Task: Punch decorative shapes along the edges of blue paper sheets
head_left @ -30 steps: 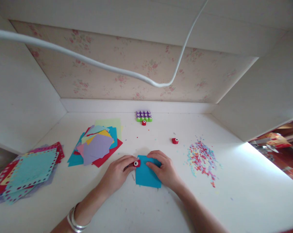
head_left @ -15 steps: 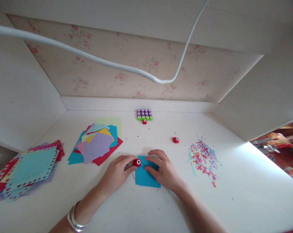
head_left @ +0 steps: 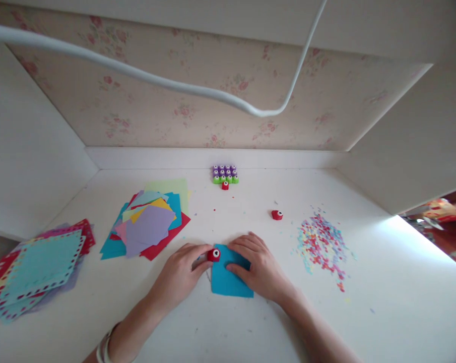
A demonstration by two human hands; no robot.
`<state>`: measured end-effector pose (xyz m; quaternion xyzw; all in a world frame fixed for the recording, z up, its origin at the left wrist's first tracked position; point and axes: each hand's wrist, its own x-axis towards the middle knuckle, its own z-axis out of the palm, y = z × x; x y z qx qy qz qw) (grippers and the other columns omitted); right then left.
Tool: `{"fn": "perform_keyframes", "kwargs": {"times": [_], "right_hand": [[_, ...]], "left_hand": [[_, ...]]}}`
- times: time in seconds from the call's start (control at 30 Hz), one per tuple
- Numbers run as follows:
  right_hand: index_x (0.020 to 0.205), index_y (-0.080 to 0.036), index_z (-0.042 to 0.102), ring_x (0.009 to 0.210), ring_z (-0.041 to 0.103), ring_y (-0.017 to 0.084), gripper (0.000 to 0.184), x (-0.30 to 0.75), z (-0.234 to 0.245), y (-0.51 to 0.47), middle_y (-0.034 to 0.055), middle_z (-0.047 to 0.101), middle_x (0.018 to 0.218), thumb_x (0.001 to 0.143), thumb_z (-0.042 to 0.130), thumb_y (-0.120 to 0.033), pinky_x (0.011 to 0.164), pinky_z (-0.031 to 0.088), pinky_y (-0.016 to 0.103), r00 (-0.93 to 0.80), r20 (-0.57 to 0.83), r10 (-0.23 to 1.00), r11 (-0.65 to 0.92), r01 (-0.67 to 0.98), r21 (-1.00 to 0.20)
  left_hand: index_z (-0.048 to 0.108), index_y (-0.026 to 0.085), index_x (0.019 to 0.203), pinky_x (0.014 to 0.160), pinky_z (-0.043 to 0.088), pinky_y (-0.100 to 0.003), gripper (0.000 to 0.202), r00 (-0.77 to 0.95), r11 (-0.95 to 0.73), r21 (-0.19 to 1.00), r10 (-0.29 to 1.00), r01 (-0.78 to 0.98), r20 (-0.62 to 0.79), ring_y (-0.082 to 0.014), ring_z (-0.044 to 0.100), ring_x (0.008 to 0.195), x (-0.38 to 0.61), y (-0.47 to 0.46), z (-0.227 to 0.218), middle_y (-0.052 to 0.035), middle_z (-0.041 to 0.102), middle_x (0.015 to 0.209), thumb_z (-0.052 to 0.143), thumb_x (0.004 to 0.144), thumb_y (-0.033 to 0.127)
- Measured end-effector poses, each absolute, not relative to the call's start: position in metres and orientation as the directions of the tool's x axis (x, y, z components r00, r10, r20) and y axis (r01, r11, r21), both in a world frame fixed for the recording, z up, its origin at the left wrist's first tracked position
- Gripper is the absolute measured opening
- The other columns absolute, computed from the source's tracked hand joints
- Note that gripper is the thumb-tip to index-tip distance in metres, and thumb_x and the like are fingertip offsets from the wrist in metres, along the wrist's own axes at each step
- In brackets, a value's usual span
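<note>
Left hand gripping punch, paper edge (top-left corner)

You get a single view, from the camera worn on your head. It faces forward and down, close over your left hand and right hand near the front edge of the white desk surface, and reaches as far as the floral-papered back wall.
</note>
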<state>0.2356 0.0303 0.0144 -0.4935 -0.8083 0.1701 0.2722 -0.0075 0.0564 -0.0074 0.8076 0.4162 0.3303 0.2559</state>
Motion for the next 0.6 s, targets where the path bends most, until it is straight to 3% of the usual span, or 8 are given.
{"fn": "perform_keyframes", "kwargs": {"times": [0.6], "right_hand": [[0.121,-0.028,0.066,0.117,0.06,0.028,0.035,0.2361,0.0192,0.0326,0.0071,0.07,0.12,0.088,0.07,-0.036,0.115,0.032,0.056,-0.381,0.205,0.902,0.428,0.719,-0.548]], "left_hand": [[0.065,0.029,0.12,0.092,0.058,-0.032,0.025,0.482,-0.498,0.71,0.84,0.498,0.251,-0.0206,0.068,0.104,-0.0078,0.0568,-0.0021,-0.0034,0.073,0.113,0.063,0.095,0.029]]}}
